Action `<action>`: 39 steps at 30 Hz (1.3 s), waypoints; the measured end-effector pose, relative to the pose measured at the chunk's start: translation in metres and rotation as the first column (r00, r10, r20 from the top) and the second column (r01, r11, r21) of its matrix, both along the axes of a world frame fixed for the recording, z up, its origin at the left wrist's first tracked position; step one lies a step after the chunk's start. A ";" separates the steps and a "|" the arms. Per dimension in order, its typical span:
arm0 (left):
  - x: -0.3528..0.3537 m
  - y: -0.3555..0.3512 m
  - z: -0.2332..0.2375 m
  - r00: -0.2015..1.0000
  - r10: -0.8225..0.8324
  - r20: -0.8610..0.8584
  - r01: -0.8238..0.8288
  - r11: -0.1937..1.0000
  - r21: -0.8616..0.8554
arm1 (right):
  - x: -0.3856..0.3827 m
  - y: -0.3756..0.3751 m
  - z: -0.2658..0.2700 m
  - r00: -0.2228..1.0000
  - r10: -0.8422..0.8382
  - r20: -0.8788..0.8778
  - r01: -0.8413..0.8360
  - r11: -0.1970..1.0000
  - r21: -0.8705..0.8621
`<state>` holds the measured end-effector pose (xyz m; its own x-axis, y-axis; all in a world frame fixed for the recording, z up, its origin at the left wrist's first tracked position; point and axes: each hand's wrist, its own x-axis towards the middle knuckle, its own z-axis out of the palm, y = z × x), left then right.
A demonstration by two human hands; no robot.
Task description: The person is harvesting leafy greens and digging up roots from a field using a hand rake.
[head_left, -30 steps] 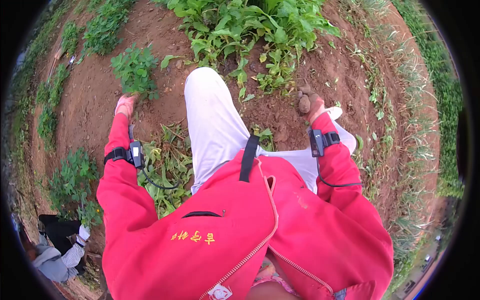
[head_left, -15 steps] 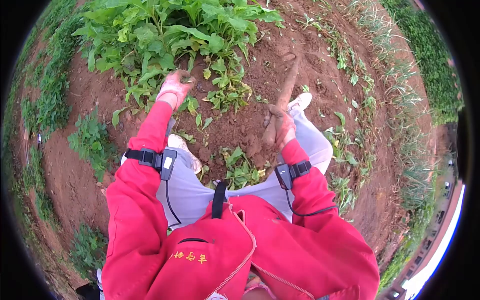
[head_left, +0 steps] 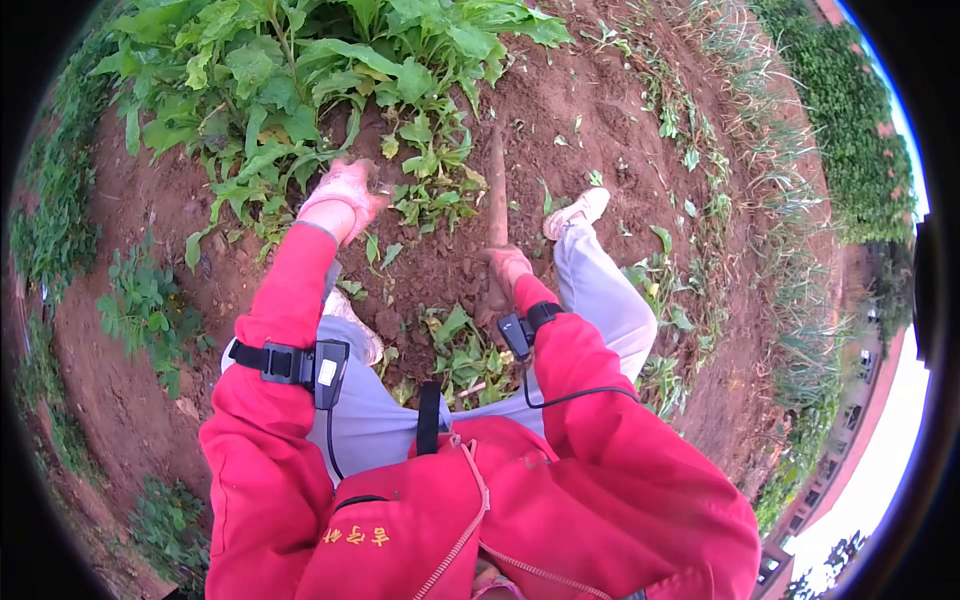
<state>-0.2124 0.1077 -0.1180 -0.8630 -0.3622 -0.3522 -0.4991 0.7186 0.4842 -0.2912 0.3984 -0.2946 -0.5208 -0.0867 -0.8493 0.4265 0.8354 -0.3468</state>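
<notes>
My right hand [head_left: 507, 266], in a soiled pink glove, is closed around a brown wooden tool handle [head_left: 497, 190] that points away from me over the red soil. My left hand [head_left: 345, 190], also gloved, reaches into the low leaves at the foot of a big green leafy clump [head_left: 290, 70]; whether its fingers grip stems I cannot tell. Both red sleeves carry a black wrist device with a cable. My white-trousered legs are bent below, with one white shoe [head_left: 578, 210] planted on the soil to the right of the handle.
Pulled green weeds [head_left: 465, 345] lie on the soil between my knees. Small weed plants [head_left: 145, 300] grow at the left. Rows of thin green shoots [head_left: 770, 200] run along the right, with dense greenery beyond. Buildings show at the lower right edge.
My view swung from a small plant on the left to the big leafy clump. My left hand moved to the clump's base. My right hand drew the handle closer and more upright in view.
</notes>
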 end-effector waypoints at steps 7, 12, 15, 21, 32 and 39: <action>-0.004 0.008 0.015 0.998 -0.056 -0.038 0.058 0.997 0.052 | 0.078 0.013 0.074 0.818 -0.486 0.308 0.575 0.688 -0.442; -0.018 0.018 0.006 0.990 -0.064 -0.122 0.059 0.997 -0.047 | 0.109 0.056 0.121 0.775 -0.553 0.307 0.632 0.666 -0.397; -0.015 0.027 0.011 0.977 -0.054 -0.205 0.044 0.998 -0.051 | 0.090 0.046 0.171 0.805 -0.583 -0.113 0.498 0.766 -0.406; -0.009 0.013 0.013 0.977 -0.077 -0.200 0.062 0.995 -0.083 | -0.027 0.000 0.218 0.517 -0.775 -0.364 0.231 0.536 -0.812; -0.002 0.004 0.013 0.982 -0.067 -0.179 0.053 0.995 -0.083 | 0.078 0.020 -0.019 0.932 -0.306 0.195 0.322 0.945 -0.058; -0.004 0.002 0.011 0.991 -0.074 -0.108 0.063 0.992 -0.106 | 0.123 0.057 0.090 0.748 -0.528 0.401 0.652 0.697 -0.298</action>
<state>-0.2162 0.1094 -0.1068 -0.9189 -0.3300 -0.2162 -0.3939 0.7977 0.4566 -0.1680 0.4553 -0.2046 -0.3421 -0.1967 -0.9189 0.9063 0.1892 -0.3779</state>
